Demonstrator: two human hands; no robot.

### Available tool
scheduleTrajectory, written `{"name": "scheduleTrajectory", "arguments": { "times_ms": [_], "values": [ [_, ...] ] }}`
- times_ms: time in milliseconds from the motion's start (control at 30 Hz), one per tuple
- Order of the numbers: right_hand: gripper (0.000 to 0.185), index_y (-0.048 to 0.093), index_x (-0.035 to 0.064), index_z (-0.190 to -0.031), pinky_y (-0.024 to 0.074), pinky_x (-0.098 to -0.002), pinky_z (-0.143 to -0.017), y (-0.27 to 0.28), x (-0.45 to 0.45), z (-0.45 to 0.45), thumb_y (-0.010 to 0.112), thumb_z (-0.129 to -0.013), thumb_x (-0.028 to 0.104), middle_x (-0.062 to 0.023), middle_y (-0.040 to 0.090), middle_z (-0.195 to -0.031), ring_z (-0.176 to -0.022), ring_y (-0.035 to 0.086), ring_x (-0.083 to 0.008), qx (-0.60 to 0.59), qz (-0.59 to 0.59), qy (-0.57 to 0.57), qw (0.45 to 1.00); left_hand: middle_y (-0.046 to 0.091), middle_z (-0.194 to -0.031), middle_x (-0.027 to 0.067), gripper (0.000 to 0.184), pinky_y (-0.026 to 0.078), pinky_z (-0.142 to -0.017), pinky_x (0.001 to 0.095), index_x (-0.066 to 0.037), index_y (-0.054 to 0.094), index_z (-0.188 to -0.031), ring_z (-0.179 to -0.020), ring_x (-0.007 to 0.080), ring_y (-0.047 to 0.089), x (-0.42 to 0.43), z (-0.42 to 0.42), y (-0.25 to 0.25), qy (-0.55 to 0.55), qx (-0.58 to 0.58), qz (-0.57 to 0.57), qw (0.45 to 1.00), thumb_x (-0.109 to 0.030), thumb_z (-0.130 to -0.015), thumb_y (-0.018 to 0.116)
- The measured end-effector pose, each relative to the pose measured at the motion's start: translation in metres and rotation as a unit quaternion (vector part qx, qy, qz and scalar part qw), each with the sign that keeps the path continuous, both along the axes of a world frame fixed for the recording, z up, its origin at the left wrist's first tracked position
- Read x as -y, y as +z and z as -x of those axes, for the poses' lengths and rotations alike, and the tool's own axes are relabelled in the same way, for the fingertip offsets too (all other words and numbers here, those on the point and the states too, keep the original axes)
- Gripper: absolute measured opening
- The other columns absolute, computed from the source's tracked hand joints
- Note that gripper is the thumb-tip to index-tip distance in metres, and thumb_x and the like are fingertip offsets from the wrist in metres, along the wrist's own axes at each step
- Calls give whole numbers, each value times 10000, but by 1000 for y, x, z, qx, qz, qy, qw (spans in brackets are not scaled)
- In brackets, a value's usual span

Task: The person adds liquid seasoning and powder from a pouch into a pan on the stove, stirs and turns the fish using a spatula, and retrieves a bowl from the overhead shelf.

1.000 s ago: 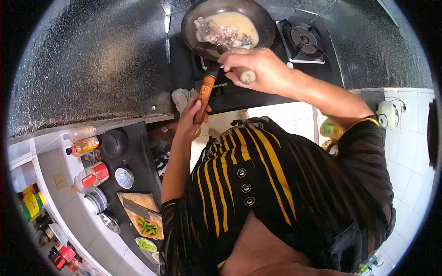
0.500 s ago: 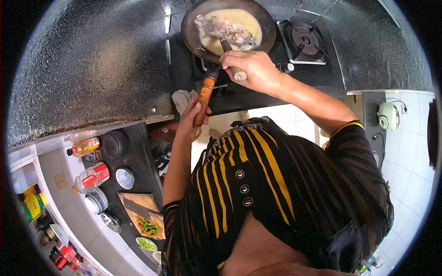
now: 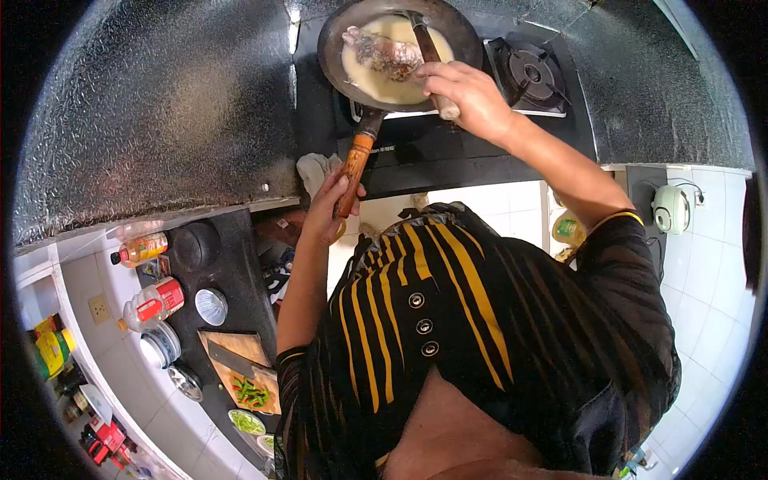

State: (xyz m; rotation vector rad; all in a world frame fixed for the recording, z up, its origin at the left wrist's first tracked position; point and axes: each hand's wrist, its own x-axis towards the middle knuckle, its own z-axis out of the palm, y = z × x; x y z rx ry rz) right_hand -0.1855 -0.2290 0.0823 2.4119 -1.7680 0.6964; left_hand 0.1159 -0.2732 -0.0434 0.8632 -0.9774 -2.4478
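In the head view, a dark wok [image 3: 332,60] sits on the stove with pale, cloudy broth [image 3: 368,84] in it. A fish [image 3: 388,54] lies in the broth, its skin partly dark. My left hand [image 3: 330,202] is closed round the wok's wooden handle [image 3: 358,160], beside a grey cloth [image 3: 316,170]. Over the wok's right side, my right hand [image 3: 468,94] grips a spatula [image 3: 425,42] by its handle. The spatula's head is at the far side of the wok and hard to make out.
A second burner [image 3: 530,72] is right of the wok. On the left counter are a cutting board [image 3: 232,346] with a cleaver [image 3: 240,364] and cut peppers [image 3: 250,394], a metal bowl [image 3: 211,306] and bottles [image 3: 156,304]. A pale green appliance [image 3: 670,210] stands far right.
My right hand has moved right with the spatula, whose head went from the broth's left part to the wok's far side. The fish has shifted slightly. My left hand keeps its hold.
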Motion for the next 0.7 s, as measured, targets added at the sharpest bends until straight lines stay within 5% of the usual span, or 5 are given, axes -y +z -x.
{"name": "scheduleTrajectory", "arguments": {
  "times_ms": [333,633,700],
  "values": [
    [222,584,122,-886,452,-361,-731,-66,26,-42,606,-673,62,-29,544,-885,-824,571,-254,4,-22,-56,998,581,-836,102,505,444,-545,238,-35,354,-1324,-592,146,529,-2,0,-1,5,-1,-13,1000,-277,-909,512],
    [279,578,124,-1038,478,-355,-822,-63,9,-57,590,-769,52,-68,549,-1162,-1006,569,-289,204,1,11,979,585,-859,121,487,443,-546,246,-32,344,-1319,-592,159,530,-3,-2,-3,13,-20,-22,999,-269,-920,489],
    [142,598,100,-926,494,-361,-754,-68,-14,-32,579,-785,89,-72,600,-952,-881,594,-275,173,-21,21,984,586,-866,126,488,442,-545,246,-34,337,-1322,-592,162,530,-6,-4,-1,19,-18,-27,999,-269,-921,487]
  ]
}}
